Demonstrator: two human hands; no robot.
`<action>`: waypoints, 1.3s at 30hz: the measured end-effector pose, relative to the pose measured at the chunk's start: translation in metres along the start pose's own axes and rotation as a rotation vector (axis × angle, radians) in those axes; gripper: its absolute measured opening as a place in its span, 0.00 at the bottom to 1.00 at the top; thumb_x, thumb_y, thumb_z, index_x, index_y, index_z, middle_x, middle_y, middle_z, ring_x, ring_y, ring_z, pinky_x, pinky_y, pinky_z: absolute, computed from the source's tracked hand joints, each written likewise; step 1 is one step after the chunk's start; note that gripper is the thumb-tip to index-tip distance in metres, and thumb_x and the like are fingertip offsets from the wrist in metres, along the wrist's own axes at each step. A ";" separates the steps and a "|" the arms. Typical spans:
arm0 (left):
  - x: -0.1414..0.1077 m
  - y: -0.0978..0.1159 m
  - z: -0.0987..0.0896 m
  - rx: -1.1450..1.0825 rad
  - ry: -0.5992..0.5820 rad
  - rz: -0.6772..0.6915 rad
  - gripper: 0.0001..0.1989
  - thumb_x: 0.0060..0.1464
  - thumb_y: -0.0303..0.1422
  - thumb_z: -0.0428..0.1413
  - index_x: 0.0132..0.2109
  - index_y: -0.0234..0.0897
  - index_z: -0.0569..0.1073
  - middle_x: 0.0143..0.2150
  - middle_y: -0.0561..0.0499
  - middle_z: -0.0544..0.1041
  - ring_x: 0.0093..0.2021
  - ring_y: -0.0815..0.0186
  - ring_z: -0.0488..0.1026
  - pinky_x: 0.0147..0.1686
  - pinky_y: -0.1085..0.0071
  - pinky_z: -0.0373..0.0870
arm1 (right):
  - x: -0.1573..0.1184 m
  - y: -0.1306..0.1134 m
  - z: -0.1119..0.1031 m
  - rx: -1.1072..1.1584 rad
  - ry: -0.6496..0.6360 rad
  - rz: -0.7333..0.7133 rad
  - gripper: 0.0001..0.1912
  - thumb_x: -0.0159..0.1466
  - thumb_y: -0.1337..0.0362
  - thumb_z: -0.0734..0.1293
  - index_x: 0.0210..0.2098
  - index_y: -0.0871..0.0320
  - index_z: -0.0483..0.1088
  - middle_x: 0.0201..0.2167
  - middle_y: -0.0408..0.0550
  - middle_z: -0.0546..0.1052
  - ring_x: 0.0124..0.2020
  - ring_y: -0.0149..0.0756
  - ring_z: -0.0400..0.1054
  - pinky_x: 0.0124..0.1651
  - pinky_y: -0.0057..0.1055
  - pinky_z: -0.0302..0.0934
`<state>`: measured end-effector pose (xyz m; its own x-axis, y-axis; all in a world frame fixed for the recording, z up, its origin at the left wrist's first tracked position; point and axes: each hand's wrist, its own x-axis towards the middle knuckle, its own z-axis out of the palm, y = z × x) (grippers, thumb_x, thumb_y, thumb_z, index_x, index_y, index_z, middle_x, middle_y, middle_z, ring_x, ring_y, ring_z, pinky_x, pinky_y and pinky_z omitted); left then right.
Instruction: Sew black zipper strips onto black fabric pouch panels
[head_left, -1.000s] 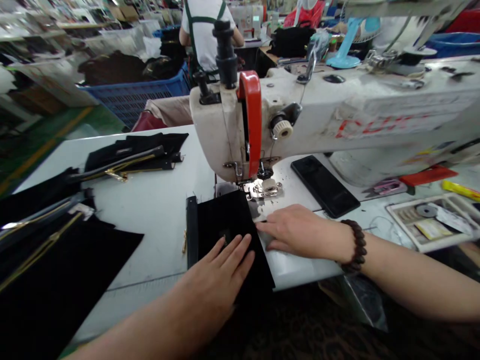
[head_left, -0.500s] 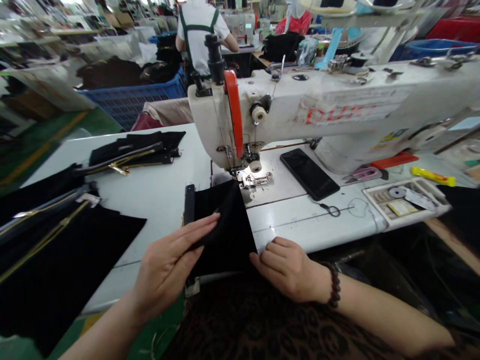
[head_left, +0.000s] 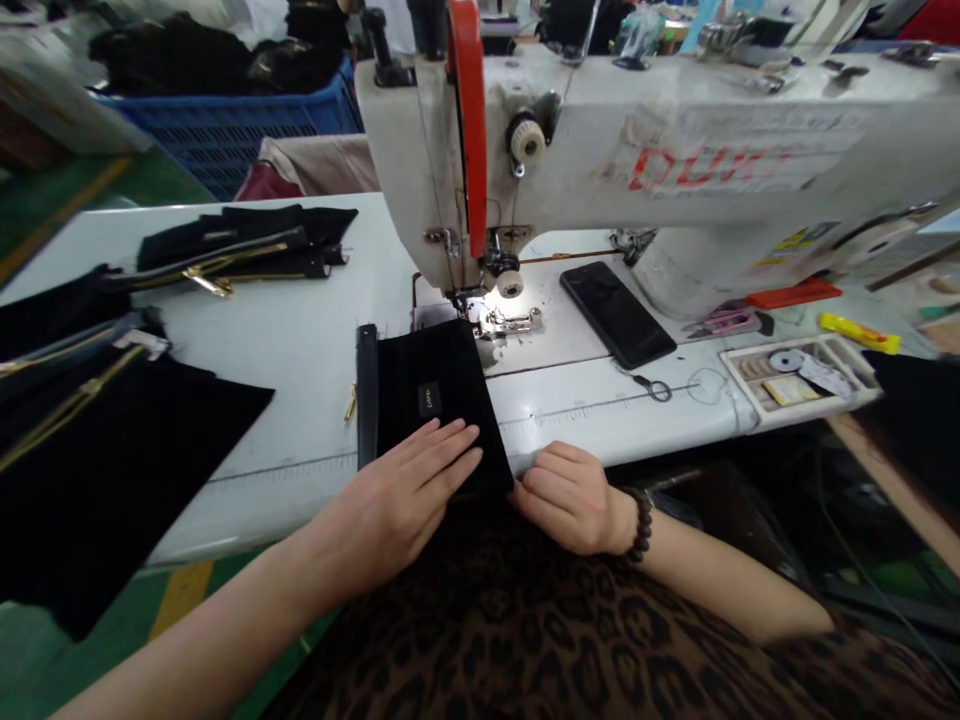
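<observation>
A black fabric piece [head_left: 409, 360] with a small label [head_left: 429, 399] lies on the sewing machine table, its far right corner at the presser foot [head_left: 469, 305]. A dark zipper strip [head_left: 367, 390] runs along its left edge, with a gold zipper pull [head_left: 350, 403] beside it. My left hand [head_left: 409, 490] rests flat on the cloth just below the label, fingers stretched out. At the near right corner, my right hand [head_left: 566, 498] pinches the fabric edge between thumb and curled fingers.
The white sewing machine [head_left: 585, 150] stands over the work. To the right are a black phone [head_left: 619, 315], pink snips [head_left: 724, 322] and a small tray [head_left: 799, 380] with bobbins. Several black zippered pieces [head_left: 172, 430] lie at left; a blue crate [head_left: 225, 130] stands behind.
My left hand has moved from a lifted fold of the fabric to lying flat on it, and the label now shows. The view has tilted down. My right hand keeps its corner.
</observation>
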<state>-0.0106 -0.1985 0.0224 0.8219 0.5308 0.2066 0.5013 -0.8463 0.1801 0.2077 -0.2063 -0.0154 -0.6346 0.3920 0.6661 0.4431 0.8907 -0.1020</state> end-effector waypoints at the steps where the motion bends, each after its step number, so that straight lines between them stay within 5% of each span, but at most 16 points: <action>1: -0.001 0.000 0.002 -0.002 0.002 0.002 0.20 0.55 0.19 0.41 0.53 0.25 0.65 0.55 0.38 0.66 0.59 0.59 0.58 0.56 0.56 0.60 | 0.000 0.000 0.000 0.004 0.001 -0.003 0.15 0.60 0.74 0.60 0.17 0.60 0.62 0.15 0.40 0.59 0.21 0.27 0.50 0.25 0.30 0.44; 14: 0.001 0.001 0.004 0.054 -0.067 0.043 0.20 0.55 0.20 0.39 0.51 0.23 0.67 0.53 0.38 0.68 0.57 0.56 0.61 0.54 0.56 0.63 | -0.004 -0.002 0.005 0.038 0.033 0.158 0.09 0.60 0.71 0.61 0.23 0.60 0.65 0.17 0.42 0.65 0.22 0.29 0.54 0.27 0.29 0.49; 19: 0.002 0.006 0.005 0.076 -0.077 0.009 0.19 0.55 0.21 0.41 0.51 0.24 0.68 0.54 0.38 0.68 0.56 0.56 0.62 0.53 0.58 0.64 | -0.005 -0.004 0.005 0.040 0.010 0.186 0.06 0.61 0.71 0.59 0.34 0.62 0.68 0.23 0.46 0.70 0.25 0.30 0.59 0.28 0.29 0.52; 26: -0.003 0.016 0.001 0.128 0.084 0.036 0.21 0.54 0.19 0.40 0.53 0.25 0.65 0.55 0.38 0.66 0.59 0.55 0.56 0.55 0.59 0.63 | 0.015 -0.004 -0.011 0.148 0.044 0.169 0.07 0.60 0.75 0.59 0.30 0.64 0.68 0.18 0.44 0.67 0.21 0.29 0.57 0.24 0.28 0.51; 39: 0.008 -0.008 0.014 0.158 0.016 0.055 0.19 0.55 0.20 0.39 0.48 0.24 0.69 0.52 0.38 0.70 0.53 0.56 0.66 0.51 0.61 0.67 | 0.020 0.019 0.001 0.088 -0.256 0.111 0.10 0.63 0.73 0.56 0.31 0.64 0.67 0.21 0.44 0.65 0.23 0.31 0.56 0.26 0.31 0.48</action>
<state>-0.0043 -0.1882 0.0088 0.8457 0.4829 0.2274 0.4927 -0.8701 0.0152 0.2031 -0.1814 -0.0050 -0.7292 0.5239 0.4403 0.4693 0.8511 -0.2354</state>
